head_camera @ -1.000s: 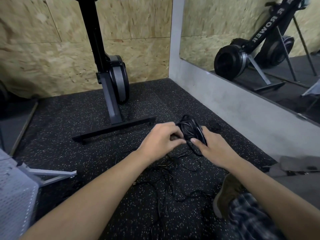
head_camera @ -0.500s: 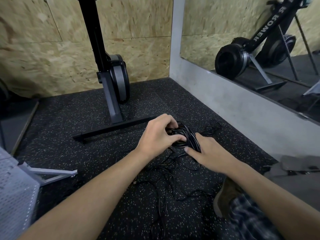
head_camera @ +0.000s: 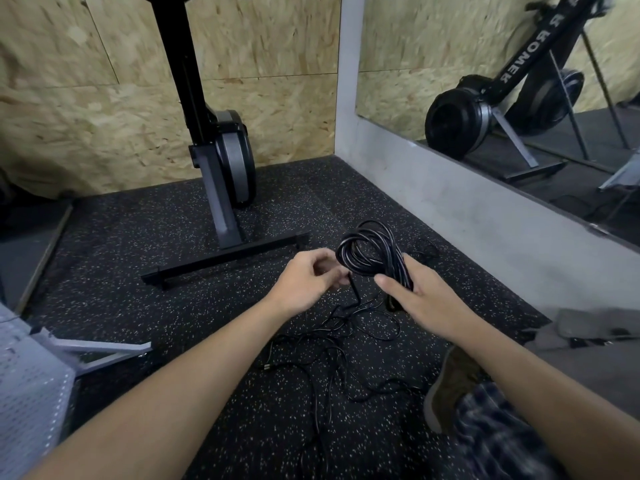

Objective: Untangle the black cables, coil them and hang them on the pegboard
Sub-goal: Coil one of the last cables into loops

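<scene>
**Coiling in progress, tangle waiting**

Head view: the person is working on the coiling step. The right hand (head_camera: 426, 296) is gripping the coil (head_camera: 372, 251), thumb lying across the bunched loops and fingers curled behind them. It is holding the coil off the floor (head_camera: 138, 237), in front of the right end of the rower (head_camera: 225, 168) foot bar. The left hand (head_camera: 304, 275), just in front of that bar, is pinching the strand (head_camera: 354, 289) where it is dropping out of the coil; its fingers are curled and its thumb is pressing in. The two hands are sitting near each other with the coil's lower edge between them.

The strand is running down into the tangle (head_camera: 346, 327), which is lying loose on the floor on the near side of the rower, spreading towards the person's shoe.

By my judgement only part of the cable is wound. The next move is calling for the left hand to draw slack up out of the tangle and lay another loop into the right hand's grip, freeing any crossing that snags. Hanging is not yet begun; a white perforated panel (head_camera: 27, 393), left of the rower and nearer the person, may be the pegboard, though I cannot tell.
</scene>
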Available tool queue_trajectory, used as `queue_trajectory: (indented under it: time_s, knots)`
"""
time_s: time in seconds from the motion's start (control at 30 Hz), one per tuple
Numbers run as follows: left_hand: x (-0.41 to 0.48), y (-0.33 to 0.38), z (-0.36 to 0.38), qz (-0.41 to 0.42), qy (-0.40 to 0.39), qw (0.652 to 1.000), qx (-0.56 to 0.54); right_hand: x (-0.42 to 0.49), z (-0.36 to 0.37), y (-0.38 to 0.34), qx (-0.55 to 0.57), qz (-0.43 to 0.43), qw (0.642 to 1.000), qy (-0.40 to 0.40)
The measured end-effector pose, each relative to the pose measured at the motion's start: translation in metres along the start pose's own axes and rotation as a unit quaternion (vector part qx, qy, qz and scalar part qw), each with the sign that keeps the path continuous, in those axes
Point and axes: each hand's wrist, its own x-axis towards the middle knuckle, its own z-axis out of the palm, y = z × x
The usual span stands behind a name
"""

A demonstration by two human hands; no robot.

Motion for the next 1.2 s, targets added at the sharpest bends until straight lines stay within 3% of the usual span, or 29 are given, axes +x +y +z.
queue_trajectory:
  time_s: [0.27, 0.4, 0.57, 0.67, 0.73, 0.83, 1.03, 1.2]
  knots:
    - [-0.002, 0.035, 0.009, -0.021, 0.008, 0.975, -0.223, 0.004, 0.006, -0.009, 0.096, -0.046, 0.992, 0.062]
    - [-0.010, 0.044, 0.012, -0.040, 0.036, 0.961, -0.273, 0.005, 0.007, -0.013, 0.109, -0.035, 0.992, 0.059]
    - [-0.022, 0.032, 0.012, -0.057, 0.058, 0.989, -0.124, 0.002, 0.008, -0.019, 0.124, -0.022, 0.991, 0.042]
    - [-0.035, 0.030, 0.017, -0.066, -0.025, 0.997, 0.023, -0.003, 0.004, -0.028, 0.174, -0.016, 0.984, 0.036]
    - [-0.041, 0.033, 0.027, -0.067, -0.091, 0.987, 0.116, -0.005, 0.000, -0.035, 0.220, -0.010, 0.975, 0.031]
    - [-0.040, 0.044, 0.042, -0.063, -0.121, 0.965, 0.223, -0.004, -0.005, -0.043, 0.294, -0.002, 0.956, 0.018]
    - [-0.041, 0.044, 0.055, -0.020, -0.086, 0.968, 0.235, -0.004, -0.014, -0.053, 0.372, 0.002, 0.928, 0.028]
    - [-0.043, 0.027, 0.057, -0.019, -0.084, 0.958, 0.273, -0.006, -0.021, -0.048, 0.305, -0.020, 0.950, 0.063]
